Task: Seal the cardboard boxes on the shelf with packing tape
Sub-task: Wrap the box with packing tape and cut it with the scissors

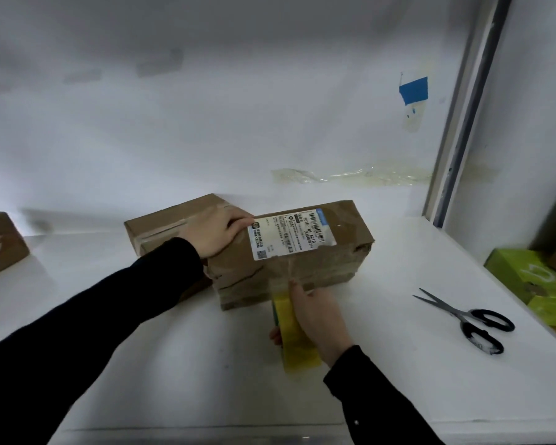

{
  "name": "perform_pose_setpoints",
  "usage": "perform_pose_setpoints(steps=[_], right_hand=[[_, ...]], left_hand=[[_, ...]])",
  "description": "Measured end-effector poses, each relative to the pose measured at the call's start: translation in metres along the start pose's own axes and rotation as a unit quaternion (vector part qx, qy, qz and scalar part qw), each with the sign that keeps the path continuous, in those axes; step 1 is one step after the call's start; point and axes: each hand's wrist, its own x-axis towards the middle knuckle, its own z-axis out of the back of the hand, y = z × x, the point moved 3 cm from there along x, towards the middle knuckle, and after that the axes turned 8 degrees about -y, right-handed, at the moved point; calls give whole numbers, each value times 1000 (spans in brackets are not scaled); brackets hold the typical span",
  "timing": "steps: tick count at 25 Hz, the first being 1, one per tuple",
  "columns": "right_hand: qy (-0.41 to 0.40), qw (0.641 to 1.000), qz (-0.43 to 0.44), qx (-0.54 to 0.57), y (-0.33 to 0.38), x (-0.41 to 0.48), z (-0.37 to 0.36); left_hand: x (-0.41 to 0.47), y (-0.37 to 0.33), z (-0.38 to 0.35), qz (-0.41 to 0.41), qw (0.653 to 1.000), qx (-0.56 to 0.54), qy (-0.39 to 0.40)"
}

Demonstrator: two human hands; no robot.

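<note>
- left hand point(217, 232) presses flat on the box point(318, 268)
- right hand point(318, 313) grips the tape roll point(299, 342) at its front side
- scissors point(472, 319) lie well to the right

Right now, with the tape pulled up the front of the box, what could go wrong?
The tape strip runs up toward the shipping label; it may cover the barcodes. The scissors lie away to the right while the right hand grips the tape roll and the left hand presses the box, so reaching to cut may slacken the tape. The crumpled cardboard may wrinkle it.
</note>
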Motion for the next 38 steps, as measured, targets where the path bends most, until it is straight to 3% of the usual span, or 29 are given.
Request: perform_pose_setpoints(steps=[3,5,9,13,17,21,24,29,35,38], right_hand=[[-19,1000,14,-5,4,-3,3],[-23,999,31,-22,6,-5,8],[4,996,78,34,18,-23,26],[80,986,138,54,36,-50,47],[45,985,163,-17,19,-46,32],[80,995,57,-34,-18,-43,33],[74,995,62,-30,-30,-36,35],[58,997,51,7,-33,-9,18],[49,998,13,-44,-26,26,-2],[85,994,-19,-65,-17,46,-6]], left_hand=[[-11,-4,-11,-15,976,158,148],[-16,-2,-14,-4,956,193,220],[4,-6,0,39,967,24,251],[2,-7,4,94,945,-154,274],[-6,-3,-9,110,950,-142,257],[-4,3,-10,164,925,-225,258],[1,13,-16,194,909,-261,259],[-1,21,-13,235,906,-292,195],[-7,26,-24,201,944,-257,46],[-5,32,-30,215,937,-271,50]])
